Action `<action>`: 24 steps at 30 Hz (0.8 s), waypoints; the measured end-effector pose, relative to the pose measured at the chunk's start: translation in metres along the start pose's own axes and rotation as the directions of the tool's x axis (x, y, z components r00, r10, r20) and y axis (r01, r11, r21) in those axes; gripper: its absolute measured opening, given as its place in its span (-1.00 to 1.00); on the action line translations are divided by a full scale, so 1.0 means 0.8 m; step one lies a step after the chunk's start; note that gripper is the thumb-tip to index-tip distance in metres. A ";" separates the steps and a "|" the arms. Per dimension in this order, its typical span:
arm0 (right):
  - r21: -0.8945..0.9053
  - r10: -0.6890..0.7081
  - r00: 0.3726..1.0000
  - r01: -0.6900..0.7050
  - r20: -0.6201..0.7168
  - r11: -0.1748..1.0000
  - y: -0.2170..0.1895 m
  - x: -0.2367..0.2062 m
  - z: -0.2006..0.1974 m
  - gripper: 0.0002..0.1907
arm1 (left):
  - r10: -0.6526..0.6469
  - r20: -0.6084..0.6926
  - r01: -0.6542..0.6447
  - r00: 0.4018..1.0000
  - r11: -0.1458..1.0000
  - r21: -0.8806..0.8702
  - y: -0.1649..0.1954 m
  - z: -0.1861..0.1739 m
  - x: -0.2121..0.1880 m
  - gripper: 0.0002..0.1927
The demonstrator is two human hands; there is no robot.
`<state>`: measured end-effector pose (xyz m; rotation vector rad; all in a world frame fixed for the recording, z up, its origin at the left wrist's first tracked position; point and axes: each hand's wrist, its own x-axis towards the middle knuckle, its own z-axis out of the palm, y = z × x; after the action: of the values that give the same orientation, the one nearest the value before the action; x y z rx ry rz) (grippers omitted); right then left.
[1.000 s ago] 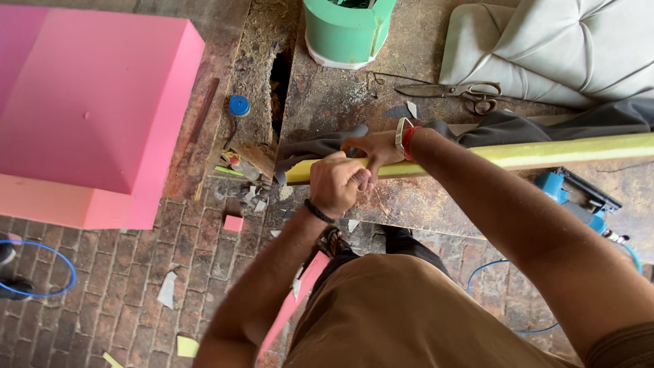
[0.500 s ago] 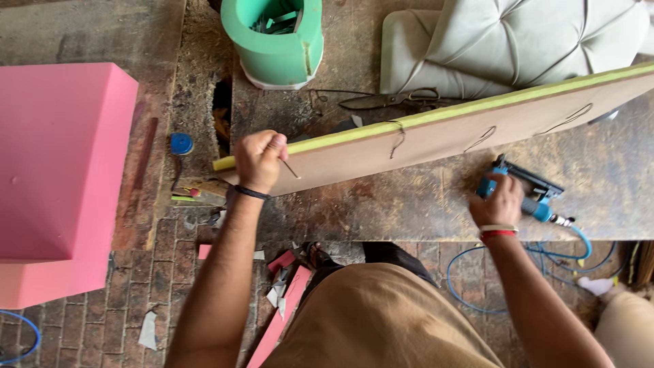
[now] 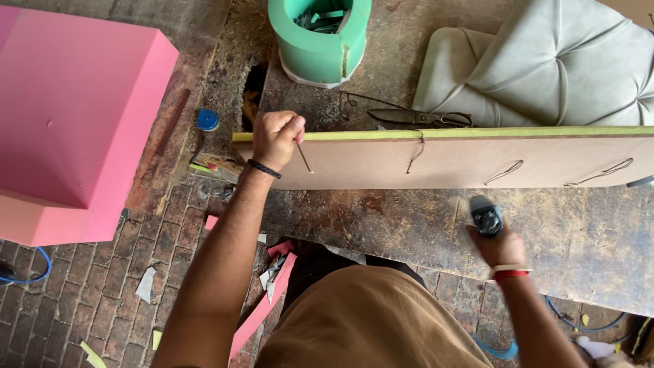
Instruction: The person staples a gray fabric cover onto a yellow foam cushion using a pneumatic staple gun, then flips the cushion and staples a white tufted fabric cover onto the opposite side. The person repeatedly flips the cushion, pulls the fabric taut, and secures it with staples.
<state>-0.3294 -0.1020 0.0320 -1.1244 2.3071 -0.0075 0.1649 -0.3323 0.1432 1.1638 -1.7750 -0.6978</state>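
Observation:
A long brown board [image 3: 463, 162] with a yellow-green foam edge stands on its side across the worn workbench [image 3: 409, 232]. Dark strings hang from its face. My left hand [image 3: 276, 136] grips the board's left end and pinches a thin string or rod that slants down over the face. My right hand [image 3: 496, 242] holds a blue and black staple gun [image 3: 485, 217] above the bench, below and apart from the board; it is blurred.
A green foam ring [image 3: 320, 41] holding scraps stands at the bench's back. Scissors [image 3: 422, 118] lie behind the board beside a grey tufted cushion [image 3: 545, 65]. A large pink foam block [image 3: 68, 116] sits left. Foam scraps litter the brick floor [image 3: 102, 293].
My right hand has lifted the staple gun from the bench's right side and carried it leftward toward the middle. My left hand stays on the board's left end.

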 end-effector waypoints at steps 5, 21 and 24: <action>0.187 -0.495 0.857 0.515 -0.144 0.837 -0.157 -0.124 0.056 -0.10 | -0.021 0.019 0.021 1.000 1.000 -0.005 -0.022 0.024 0.022 -0.47; 0.319 -0.466 0.724 0.661 -0.509 0.679 -0.351 -0.210 0.146 -0.22 | -0.148 0.224 0.174 0.963 0.980 -0.101 0.038 0.028 0.029 -0.51; 0.346 -0.420 0.754 0.623 -0.505 0.702 -0.347 -0.215 0.154 -0.27 | -0.161 0.243 0.193 0.957 0.974 -0.118 0.040 0.028 0.026 -0.51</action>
<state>0.0157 -0.1281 0.0795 -1.5585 1.9962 -1.0905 0.1275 -0.3386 0.1663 1.1939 -1.7912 -1.0872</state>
